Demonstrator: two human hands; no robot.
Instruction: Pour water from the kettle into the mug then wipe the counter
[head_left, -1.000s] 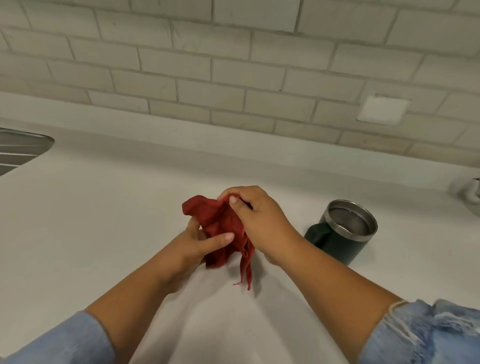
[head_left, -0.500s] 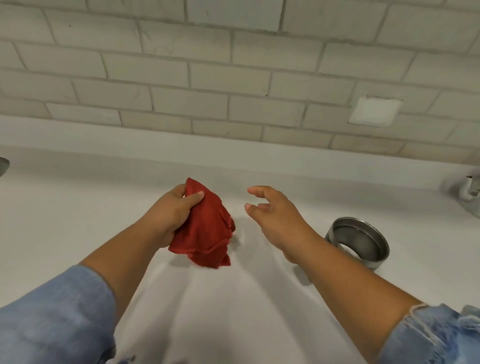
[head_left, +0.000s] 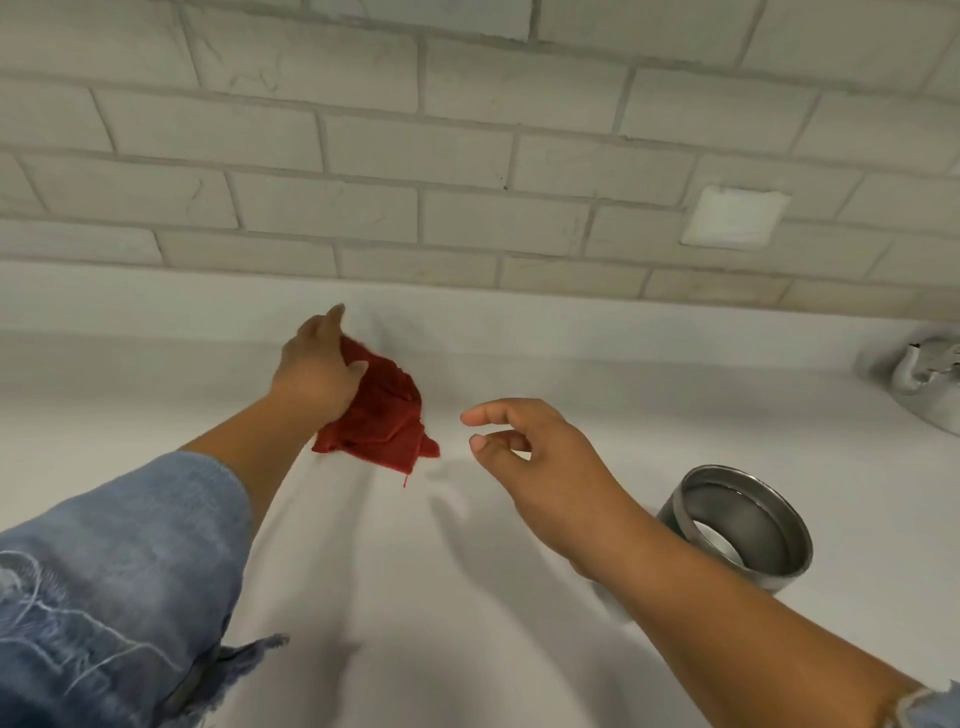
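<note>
Since the mug (head_left: 763, 514) stands upright on the bench (head_left: 467, 623) beside our right forearm, we judge the pouring done and the wiping step in hand. Our left hand (head_left: 317, 374) has its grip closed round the bunched red cloth (head_left: 387, 415), which rests on the bench near the back wall. Our right hand (head_left: 540, 467) hovers just beside it, fingers loosely curled, its grip holding nothing. Next we should sweep the cloth across the bench with steady pressure, steering wide of the mug.
</note>
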